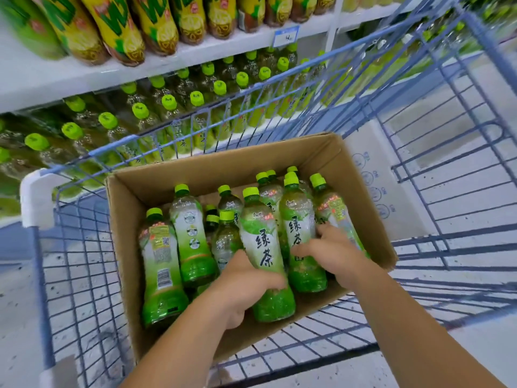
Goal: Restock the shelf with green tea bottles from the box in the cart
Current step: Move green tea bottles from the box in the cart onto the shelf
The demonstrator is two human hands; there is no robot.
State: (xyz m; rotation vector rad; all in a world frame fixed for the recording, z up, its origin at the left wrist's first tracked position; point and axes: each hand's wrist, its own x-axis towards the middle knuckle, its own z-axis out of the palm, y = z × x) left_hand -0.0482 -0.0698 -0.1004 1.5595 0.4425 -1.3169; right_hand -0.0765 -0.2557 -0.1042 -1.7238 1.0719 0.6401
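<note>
Left hand (246, 287) has its fingers (238, 256) wrapped round one green tea bottle (264, 247) by the box's (167, 175) near edge; right hand (335, 253) grips the neighbouring bottle (298, 219).

Yellow-labelled bottles (120, 32), price tag (286, 37)

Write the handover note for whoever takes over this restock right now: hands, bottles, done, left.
Left hand: grips the lower body of the front bottle, at the near wall of the box.
Right hand: thumb and fingers appear curled round the neighbouring bottle.
The box sits in the cart, with roughly ten other bottles upright or leaning.
Done: shelved bottles fill much of the shelf.
Left: lift both gripped bottles out, shelve them, then empty the box.
</note>
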